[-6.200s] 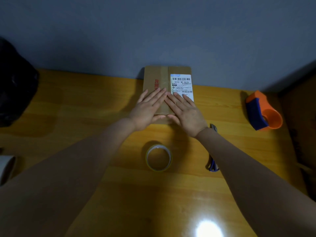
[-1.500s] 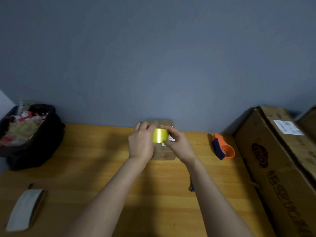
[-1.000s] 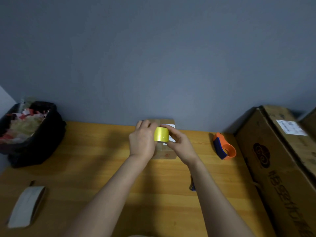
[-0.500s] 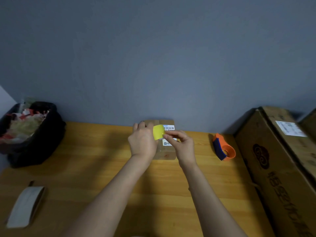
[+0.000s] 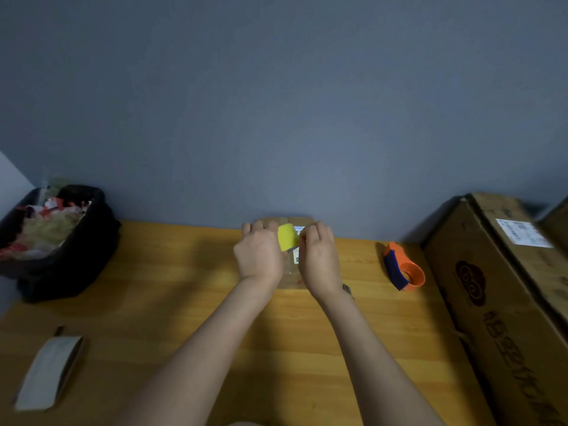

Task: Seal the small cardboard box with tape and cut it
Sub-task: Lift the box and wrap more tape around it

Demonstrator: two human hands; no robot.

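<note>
The small cardboard box [image 5: 291, 279] lies at the far edge of the wooden table against the wall, mostly hidden behind both hands. My left hand [image 5: 259, 253] grips the yellow tape roll [image 5: 287, 237] above the box. My right hand [image 5: 319, 256] pinches at the roll's right side, where the loose tape end seems to be. A white shipping label [image 5: 297, 256] shows between the hands. The scissors [image 5: 348, 290] lie just right of my right wrist, mostly covered by it.
An orange and blue tape dispenser [image 5: 402, 267] sits right of the box. A large cardboard carton [image 5: 504, 302] fills the right side. A black bin [image 5: 58, 241] of scraps stands at the left. A white tape roll [image 5: 49, 372] lies near left.
Since six seconds ago the tape roll has left the table and is in my hands above the box. In the last half second my right fingers shifted up along the roll's right edge.
</note>
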